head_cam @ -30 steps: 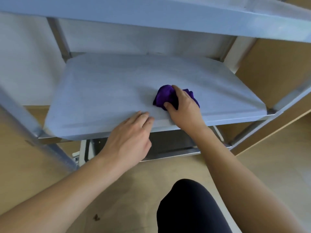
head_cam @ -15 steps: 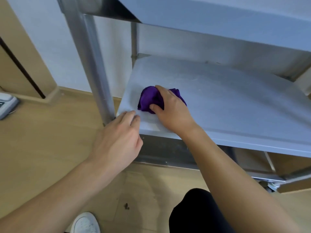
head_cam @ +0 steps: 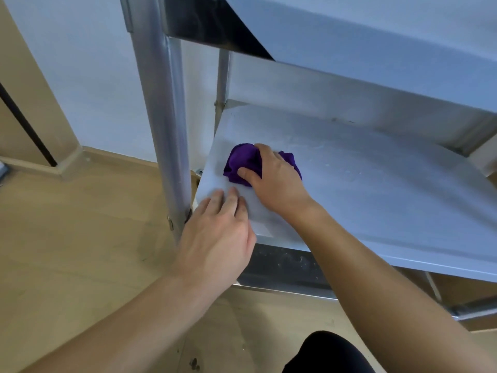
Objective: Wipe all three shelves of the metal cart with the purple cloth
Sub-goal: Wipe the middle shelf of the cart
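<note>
Steel is crowding the view on every side. The metal cart's front left post (head_cam: pixel 164 130) is rising just beside the person's left hand, and the upper shelf (head_cam: pixel 376 44) is hanging over the middle shelf (head_cam: pixel 390 189), closing in the space above the working arm. A thinner rear post (head_cam: pixel 222 82) is standing at the shelf's back left corner, against the white wall (head_cam: pixel 88 76). Wooden floor (head_cam: pixel 75 238) is showing to the left and below, and a knee (head_cam: pixel 328 354) in dark fabric is poking in at the bottom edge.

The purple cloth (head_cam: pixel 242 162) is lying bunched on the middle shelf, near its left end and a little back from the front edge. The right hand (head_cam: pixel 279 184) is reaching in from the front, its grip closing over the cloth. The thumb is lying against the near side, and the fingers are curling over the top and pressing it to the metal. The left hand (head_cam: pixel 217 238) is lying flat on the shelf's front left corner, fingers straight and together, its grip holding nothing, fingertips near the cloth.
</note>
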The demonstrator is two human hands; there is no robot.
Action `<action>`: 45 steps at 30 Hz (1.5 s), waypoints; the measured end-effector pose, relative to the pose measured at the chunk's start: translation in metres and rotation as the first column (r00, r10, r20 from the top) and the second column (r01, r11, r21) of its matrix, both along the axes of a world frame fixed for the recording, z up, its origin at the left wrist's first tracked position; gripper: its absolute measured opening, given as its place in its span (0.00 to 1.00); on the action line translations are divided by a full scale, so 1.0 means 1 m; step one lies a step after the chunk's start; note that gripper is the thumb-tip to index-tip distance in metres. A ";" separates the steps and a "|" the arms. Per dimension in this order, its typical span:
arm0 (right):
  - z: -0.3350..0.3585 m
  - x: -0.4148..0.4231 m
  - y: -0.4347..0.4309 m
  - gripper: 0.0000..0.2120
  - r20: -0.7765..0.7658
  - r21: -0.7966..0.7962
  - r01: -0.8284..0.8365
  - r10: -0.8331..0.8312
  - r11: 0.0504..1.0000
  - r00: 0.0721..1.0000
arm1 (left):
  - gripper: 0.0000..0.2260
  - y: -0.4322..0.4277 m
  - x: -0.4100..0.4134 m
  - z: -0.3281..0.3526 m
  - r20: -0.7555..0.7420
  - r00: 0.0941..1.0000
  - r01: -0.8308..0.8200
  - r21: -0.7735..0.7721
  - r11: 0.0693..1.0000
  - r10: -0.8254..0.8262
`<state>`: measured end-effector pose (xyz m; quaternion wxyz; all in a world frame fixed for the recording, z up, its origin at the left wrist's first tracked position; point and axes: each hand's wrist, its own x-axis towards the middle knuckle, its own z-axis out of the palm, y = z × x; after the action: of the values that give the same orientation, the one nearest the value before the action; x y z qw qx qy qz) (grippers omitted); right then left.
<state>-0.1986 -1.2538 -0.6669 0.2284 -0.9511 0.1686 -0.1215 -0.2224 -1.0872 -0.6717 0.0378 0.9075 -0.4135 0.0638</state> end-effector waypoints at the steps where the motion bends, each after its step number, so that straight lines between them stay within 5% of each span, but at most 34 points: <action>1: 0.001 0.009 -0.005 0.27 -0.024 -0.006 -0.007 0.007 1.000 1.000 | 0.25 -0.001 0.000 -0.001 0.006 1.000 -0.004 0.005 1.000 0.004; 10: 0.013 0.088 -0.059 0.28 -0.087 0.131 0.050 -0.039 0.990 0.995 | 0.26 -0.010 0.011 -0.006 -0.002 1.000 -0.021 -0.014 1.000 0.021; 19: 0.002 -0.021 -0.037 0.26 -0.033 0.049 -0.035 0.036 0.998 0.999 | 0.26 -0.028 0.009 -0.001 -0.049 0.992 -0.115 0.025 0.993 0.116; 25: 0.009 -0.045 -0.037 0.23 -0.045 0.130 0.009 -0.003 0.992 0.999 | 0.14 -0.042 0.029 0.004 -0.027 0.999 -0.029 -0.168 0.985 0.025; 29: 0.005 -0.027 -0.044 0.23 -0.023 0.115 0.041 -0.038 0.992 0.999 | 0.18 -0.055 0.041 -0.009 -0.082 0.997 -0.031 -0.264 0.964 0.009; 39: 0.012 0.105 -0.109 0.29 -0.084 0.090 0.133 -0.125 0.987 0.989 | 0.27 -0.060 0.040 -0.021 -0.053 0.999 -0.002 -0.201 0.980 -0.009; 45: 0.005 0.055 -0.089 0.25 -0.092 0.064 0.062 -0.056 0.996 0.994 | 0.26 -0.060 0.042 -0.022 -0.058 0.998 -0.018 -0.208 0.978 0.006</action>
<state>-0.1431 -1.3425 -0.6622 0.2487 -0.9420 0.2108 -0.0793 -0.1804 -1.1469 -0.6937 0.1441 0.9025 -0.3976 0.0812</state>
